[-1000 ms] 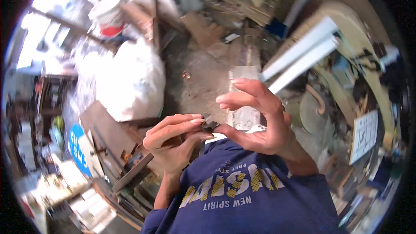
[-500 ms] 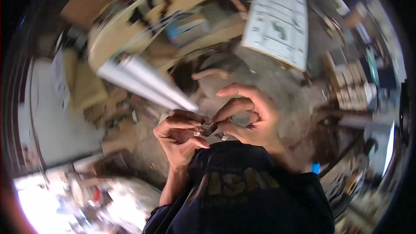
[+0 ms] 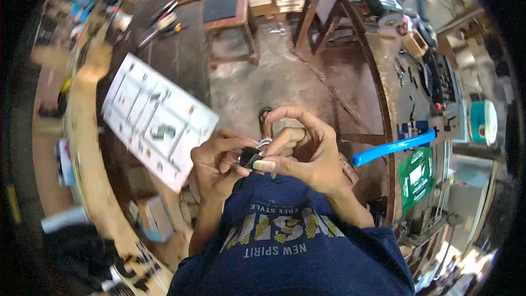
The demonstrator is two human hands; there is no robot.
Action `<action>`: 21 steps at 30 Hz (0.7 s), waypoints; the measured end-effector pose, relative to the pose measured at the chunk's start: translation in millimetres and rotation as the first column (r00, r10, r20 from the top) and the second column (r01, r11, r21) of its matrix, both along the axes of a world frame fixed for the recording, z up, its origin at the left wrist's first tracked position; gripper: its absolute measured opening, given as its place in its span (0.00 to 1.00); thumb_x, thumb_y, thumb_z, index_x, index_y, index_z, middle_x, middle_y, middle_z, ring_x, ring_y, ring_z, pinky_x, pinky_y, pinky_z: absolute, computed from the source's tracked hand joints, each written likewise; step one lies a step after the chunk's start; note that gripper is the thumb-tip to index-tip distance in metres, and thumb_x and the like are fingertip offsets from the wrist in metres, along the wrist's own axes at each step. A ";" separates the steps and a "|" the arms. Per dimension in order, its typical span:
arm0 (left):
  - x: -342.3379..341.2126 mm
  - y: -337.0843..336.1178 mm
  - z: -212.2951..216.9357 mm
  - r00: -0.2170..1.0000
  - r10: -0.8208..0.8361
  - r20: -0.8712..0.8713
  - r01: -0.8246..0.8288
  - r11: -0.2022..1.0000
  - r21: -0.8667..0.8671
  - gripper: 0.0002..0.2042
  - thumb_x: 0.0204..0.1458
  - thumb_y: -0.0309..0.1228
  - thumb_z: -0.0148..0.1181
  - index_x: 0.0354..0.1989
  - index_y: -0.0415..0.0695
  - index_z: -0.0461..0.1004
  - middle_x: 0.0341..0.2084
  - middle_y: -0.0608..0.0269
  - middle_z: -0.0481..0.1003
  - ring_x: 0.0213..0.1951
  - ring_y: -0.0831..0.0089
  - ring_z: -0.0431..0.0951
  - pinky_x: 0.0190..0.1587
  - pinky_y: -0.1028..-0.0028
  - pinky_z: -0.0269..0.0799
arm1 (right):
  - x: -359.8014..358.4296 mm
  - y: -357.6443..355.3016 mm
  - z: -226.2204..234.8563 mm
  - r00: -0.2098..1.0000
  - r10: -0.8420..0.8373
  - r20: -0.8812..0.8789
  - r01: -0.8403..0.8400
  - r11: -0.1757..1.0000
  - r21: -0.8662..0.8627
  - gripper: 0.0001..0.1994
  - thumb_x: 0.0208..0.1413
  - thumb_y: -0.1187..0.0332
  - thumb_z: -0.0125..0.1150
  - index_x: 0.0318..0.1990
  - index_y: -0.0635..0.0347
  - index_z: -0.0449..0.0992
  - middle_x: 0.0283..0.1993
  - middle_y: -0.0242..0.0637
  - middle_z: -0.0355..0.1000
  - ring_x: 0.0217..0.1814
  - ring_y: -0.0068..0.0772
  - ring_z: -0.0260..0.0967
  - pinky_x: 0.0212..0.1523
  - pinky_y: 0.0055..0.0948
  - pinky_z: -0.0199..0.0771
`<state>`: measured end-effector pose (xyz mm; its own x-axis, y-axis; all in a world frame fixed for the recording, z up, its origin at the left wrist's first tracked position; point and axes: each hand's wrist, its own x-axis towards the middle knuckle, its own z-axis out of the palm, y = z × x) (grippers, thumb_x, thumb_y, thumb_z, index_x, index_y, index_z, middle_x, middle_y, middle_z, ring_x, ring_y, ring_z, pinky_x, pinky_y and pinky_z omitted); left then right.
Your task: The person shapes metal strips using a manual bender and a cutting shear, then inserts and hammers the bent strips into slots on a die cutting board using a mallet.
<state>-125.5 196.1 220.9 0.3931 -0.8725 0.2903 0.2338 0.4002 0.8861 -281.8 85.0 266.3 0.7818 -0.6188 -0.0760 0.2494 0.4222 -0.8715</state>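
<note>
Worn flr (image 3: 238, 85), prob. concrete

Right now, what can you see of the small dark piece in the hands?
The small dark piece looks black and angular; its material and finer parts can't be made out. It sits tilted, partly covered by fingers, between the left hand and the right hand, just beyond the blue shirt.

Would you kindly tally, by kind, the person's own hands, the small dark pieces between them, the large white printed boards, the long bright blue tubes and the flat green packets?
Hands: 2, the left hand and the right hand
Small dark piece: 1
White printed board: 1
Bright blue tube: 1
Flat green packet: 1
Total: 6
</note>
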 end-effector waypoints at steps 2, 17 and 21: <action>24.9 -43.8 -6.6 0.994 -0.103 0.023 0.103 0.995 -0.005 0.19 0.48 0.25 0.73 0.47 0.30 0.76 0.40 0.54 0.73 0.39 0.72 0.78 0.43 0.78 0.76 | 15.5 -28.0 -5.5 0.997 -0.076 -0.022 0.077 0.997 0.027 0.27 0.49 0.81 0.70 0.56 0.69 0.66 0.31 0.40 0.80 0.34 0.26 0.79 0.37 0.22 0.78; 50.7 -358.4 -27.9 0.783 -0.586 0.208 0.598 0.802 0.006 0.19 0.44 0.29 0.75 0.44 0.34 0.79 0.41 0.51 0.79 0.45 0.65 0.79 0.49 0.69 0.75 | 23.1 -201.0 -19.8 0.780 -0.593 -0.201 0.625 0.756 0.197 0.12 0.57 0.66 0.68 0.41 0.67 0.79 0.32 0.36 0.75 0.31 0.24 0.71 0.29 0.23 0.68; 4.4 -460.8 -52.1 0.658 -0.726 0.200 0.740 0.672 0.005 0.29 0.57 0.48 0.60 0.61 0.39 0.69 0.57 0.51 0.71 0.61 0.62 0.69 0.59 0.63 0.67 | -7.6 -246.4 -42.1 0.469 -0.844 -0.260 0.882 0.460 0.096 0.12 0.58 0.63 0.68 0.40 0.64 0.82 0.30 0.33 0.76 0.27 0.16 0.69 0.29 0.18 0.66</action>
<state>-121.1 -264.7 168.8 -0.4274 -0.8298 0.3588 0.3275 0.2278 0.9170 -289.4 -161.5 224.2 -0.1824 -0.9239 -0.3364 0.4559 0.2237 -0.8615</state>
